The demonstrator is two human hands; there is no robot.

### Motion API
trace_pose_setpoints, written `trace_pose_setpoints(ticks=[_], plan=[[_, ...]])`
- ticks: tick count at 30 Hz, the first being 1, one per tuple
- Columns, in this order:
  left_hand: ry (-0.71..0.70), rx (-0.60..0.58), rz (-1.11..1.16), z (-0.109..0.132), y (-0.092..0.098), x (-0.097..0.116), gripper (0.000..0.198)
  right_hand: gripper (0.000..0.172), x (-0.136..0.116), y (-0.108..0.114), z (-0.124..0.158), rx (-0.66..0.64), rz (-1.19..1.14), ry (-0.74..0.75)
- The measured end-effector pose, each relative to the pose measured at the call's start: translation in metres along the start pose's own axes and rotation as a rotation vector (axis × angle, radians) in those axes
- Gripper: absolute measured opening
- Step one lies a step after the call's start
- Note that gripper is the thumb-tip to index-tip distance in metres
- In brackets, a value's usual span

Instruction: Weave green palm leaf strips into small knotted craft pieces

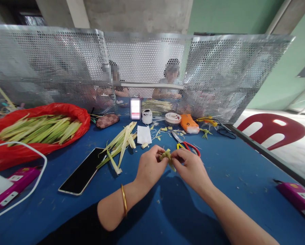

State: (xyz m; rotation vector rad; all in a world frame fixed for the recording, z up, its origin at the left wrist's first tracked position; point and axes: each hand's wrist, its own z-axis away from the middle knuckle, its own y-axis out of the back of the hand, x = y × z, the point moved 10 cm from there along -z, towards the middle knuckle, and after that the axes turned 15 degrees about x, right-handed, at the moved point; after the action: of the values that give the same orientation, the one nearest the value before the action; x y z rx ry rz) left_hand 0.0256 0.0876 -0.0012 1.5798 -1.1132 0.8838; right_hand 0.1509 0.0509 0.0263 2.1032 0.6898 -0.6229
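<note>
My left hand (149,166) and my right hand (190,168) meet over the blue table (218,177), both pinched on a small folded green leaf piece (167,156) held between the fingertips. A gold bangle circles my left wrist. Just left of my hands lies a loose bunch of pale green leaf strips (119,144). A pair of scissors with red and yellow handles (186,146) lies right behind my right hand.
A red plastic bag of leaf strips (37,129) sits at the left. A dark phone (82,172) lies flat near my left arm. White thread spool (147,116), tape roll (172,118), orange tool (189,123), pink boxes (299,199) and a perforated metal screen (152,68) with people behind it.
</note>
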Motion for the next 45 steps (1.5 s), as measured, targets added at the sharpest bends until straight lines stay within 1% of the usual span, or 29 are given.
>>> trace_pose_setpoints(ticks=[3, 5, 8, 10, 13, 15, 17, 18, 19, 23, 25, 27, 30, 32, 34, 36, 39, 43, 45], plan=[[0.157, -0.002, 0.151, -0.002, -0.003, -0.011, 0.010, 0.018, -0.004, -0.002, 0.002, 0.003, -0.047, 0.005], [0.232, 0.014, 0.219, -0.002, -0.002, -0.015, 0.012, 0.018, -0.007, -0.002, 0.004, 0.021, -0.072, 0.014], [0.289, 0.037, 0.275, -0.002, -0.001, -0.015, 0.013, 0.012, -0.007, 0.000, 0.007, 0.060, -0.114, -0.002], [0.334, 0.050, 0.328, -0.002, 0.000, -0.015, 0.014, 0.015, -0.009, 0.000, 0.008, 0.060, -0.168, -0.002], [0.427, 0.070, 0.432, -0.001, 0.002, -0.019, 0.017, 0.022, -0.017, -0.002, 0.008, 0.023, -0.279, 0.046], [0.474, 0.071, 0.485, 0.000, 0.001, -0.022, 0.019, 0.018, -0.021, -0.001, 0.006, 0.019, -0.347, 0.056], [0.495, 0.065, 0.498, 0.000, 0.001, -0.023, 0.021, 0.007, -0.019, 0.000, 0.004, 0.037, -0.397, 0.026], [0.499, 0.063, 0.492, 0.000, 0.000, -0.024, 0.022, 0.006, -0.016, 0.001, 0.003, 0.050, -0.414, -0.003], [0.499, 0.060, 0.480, 0.001, 0.000, -0.024, 0.023, 0.010, -0.012, 0.001, 0.002, 0.064, -0.428, -0.048], [0.440, 0.036, 0.448, 0.001, -0.004, -0.021, 0.024, 0.020, 0.013, 0.002, 0.001, 0.128, -0.544, -0.298], [0.410, 0.029, 0.426, 0.002, -0.005, -0.019, 0.019, 0.020, 0.021, 0.001, 0.002, 0.151, -0.601, -0.376], [0.405, 0.022, 0.401, 0.003, -0.007, -0.018, 0.013, 0.020, 0.023, 0.001, 0.002, 0.156, -0.583, -0.373], [0.400, 0.022, 0.395, 0.005, -0.007, -0.018, 0.013, 0.019, 0.017, 0.002, 0.003, 0.154, -0.442, -0.258], [0.393, 0.025, 0.402, 0.005, -0.007, -0.017, 0.015, 0.017, 0.013, 0.006, 0.004, 0.182, -0.353, -0.201], [0.384, 0.020, 0.397, 0.005, -0.008, -0.018, 0.017, 0.012, 0.012, 0.008, 0.005, 0.187, -0.296, -0.182], [0.354, 0.014, 0.371, 0.004, -0.008, -0.019, 0.017, 0.015, 0.010, 0.006, 0.006, 0.148, -0.274, -0.176], [0.248, 0.024, 0.272, 0.002, -0.004, -0.016, 0.014, 0.019, 0.016, -0.001, 0.005, 0.080, -0.318, -0.240], [0.046, 0.046, 0.100, 0.001, 0.002, -0.004, 0.009, 0.025, 0.029, -0.013, 0.004, -0.003, -0.470, -0.392], [-0.032, 0.042, 0.032, 0.002, 0.003, 0.001, 0.007, 0.027, 0.035, -0.018, 0.004, -0.039, -0.520, -0.476]])
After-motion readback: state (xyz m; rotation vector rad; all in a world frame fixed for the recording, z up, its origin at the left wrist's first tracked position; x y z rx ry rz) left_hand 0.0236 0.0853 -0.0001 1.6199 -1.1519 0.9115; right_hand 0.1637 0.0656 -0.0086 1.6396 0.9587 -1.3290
